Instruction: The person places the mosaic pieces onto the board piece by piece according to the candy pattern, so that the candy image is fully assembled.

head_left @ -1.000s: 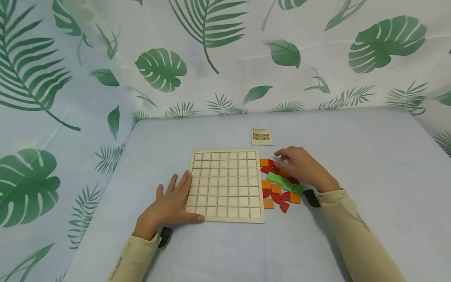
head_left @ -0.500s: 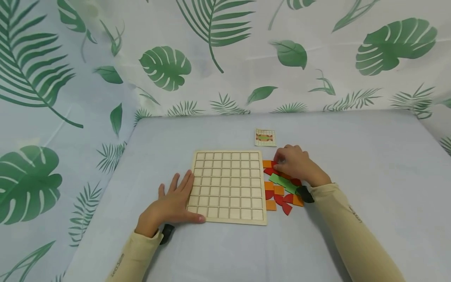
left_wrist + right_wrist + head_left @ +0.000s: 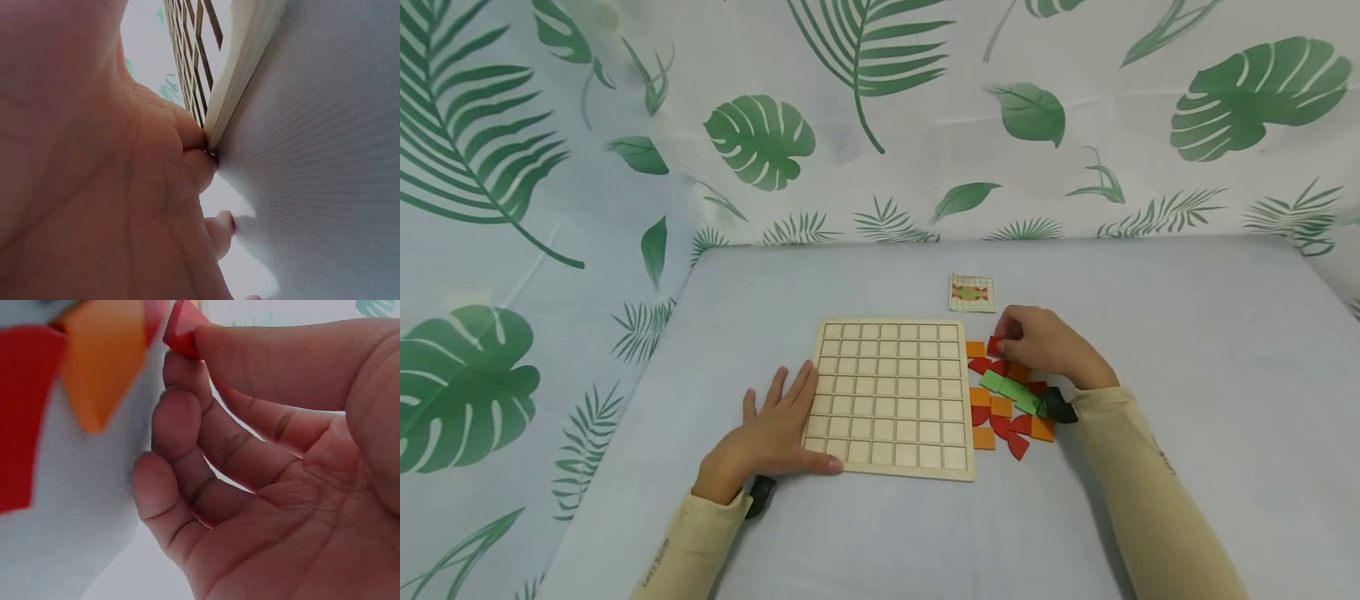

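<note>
Pale blue cloth covers the surface (image 3: 880, 533), backed by a leaf-printed curtain (image 3: 880, 125). Nearest, the left hand (image 3: 767, 442) lies flat with straight fingers on the near left corner of the pale wooden grid board (image 3: 891, 396). Just right of the board, the right hand (image 3: 1045, 346) pinches a small red wooden piece (image 3: 994, 345) at the far end of a cluster of red, orange and green wooden pieces (image 3: 1009, 404). Beyond that hand lies a small pattern card (image 3: 973, 292).
</note>
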`<state>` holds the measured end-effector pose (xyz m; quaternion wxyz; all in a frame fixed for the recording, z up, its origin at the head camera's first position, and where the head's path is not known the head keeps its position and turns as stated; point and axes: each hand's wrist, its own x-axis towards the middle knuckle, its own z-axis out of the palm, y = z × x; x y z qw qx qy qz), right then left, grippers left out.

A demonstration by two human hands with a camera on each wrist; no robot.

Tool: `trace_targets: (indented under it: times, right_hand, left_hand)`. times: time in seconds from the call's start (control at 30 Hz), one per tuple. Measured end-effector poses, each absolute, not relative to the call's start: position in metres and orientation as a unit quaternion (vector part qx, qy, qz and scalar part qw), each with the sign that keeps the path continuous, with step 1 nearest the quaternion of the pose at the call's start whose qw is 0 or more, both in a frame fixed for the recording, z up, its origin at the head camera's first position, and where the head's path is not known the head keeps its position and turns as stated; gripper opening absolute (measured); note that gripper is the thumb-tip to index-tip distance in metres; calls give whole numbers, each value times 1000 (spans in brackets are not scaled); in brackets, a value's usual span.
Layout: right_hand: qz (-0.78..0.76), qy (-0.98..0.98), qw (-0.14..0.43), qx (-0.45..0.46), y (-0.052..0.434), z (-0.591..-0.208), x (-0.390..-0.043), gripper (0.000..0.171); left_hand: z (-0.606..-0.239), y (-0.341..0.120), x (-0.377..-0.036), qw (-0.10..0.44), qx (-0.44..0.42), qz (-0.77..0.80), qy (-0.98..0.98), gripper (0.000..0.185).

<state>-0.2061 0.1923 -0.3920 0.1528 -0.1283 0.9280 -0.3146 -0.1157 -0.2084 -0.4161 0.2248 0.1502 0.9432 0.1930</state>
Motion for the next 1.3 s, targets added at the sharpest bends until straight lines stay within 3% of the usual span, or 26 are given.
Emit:
trace_targets:
  times: [0.3,0.73,1.3]
  right_hand:
    - [-371,909,124,-141,177,-378,-212,16]
    - [-463,858,149,-165,126,-380,-214,15]
    - [-440,840,191,-254,65,-393,-219,11]
  left_hand:
    - [-416,-209,-115,224,151,194,943,138]
    - [-417,-209,-115,217,144,200,944,138]
    - [-413,-220,-115,230,162,240,929,131]
